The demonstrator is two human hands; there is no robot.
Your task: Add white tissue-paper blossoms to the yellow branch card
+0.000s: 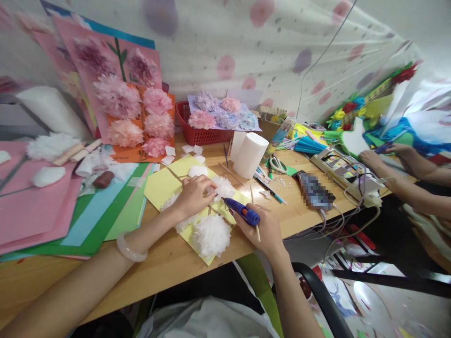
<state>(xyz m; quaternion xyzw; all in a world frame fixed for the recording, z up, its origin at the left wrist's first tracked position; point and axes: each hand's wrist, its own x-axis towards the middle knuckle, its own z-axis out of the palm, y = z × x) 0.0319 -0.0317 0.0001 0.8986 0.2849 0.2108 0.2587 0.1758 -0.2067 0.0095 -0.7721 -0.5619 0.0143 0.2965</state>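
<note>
My right hand is wrapped round a blue hot glue gun, with a thin wooden stick also in its grasp. The gun's nozzle points left, close to my left fingertips. My left hand is closed in a pinch at the edge of a white tissue-paper flower. Beneath both hands lies a yellow sheet with brown stem lines. Another fluffy white flower sits at its near corner. More white tissue is partly hidden behind my left hand.
Coloured paper sheets lie at left. Behind stand a white paper roll and a red basket bearing a flower picture. Scissors, pens, a phone and a power strip lie rightward, near a co-worker's hands.
</note>
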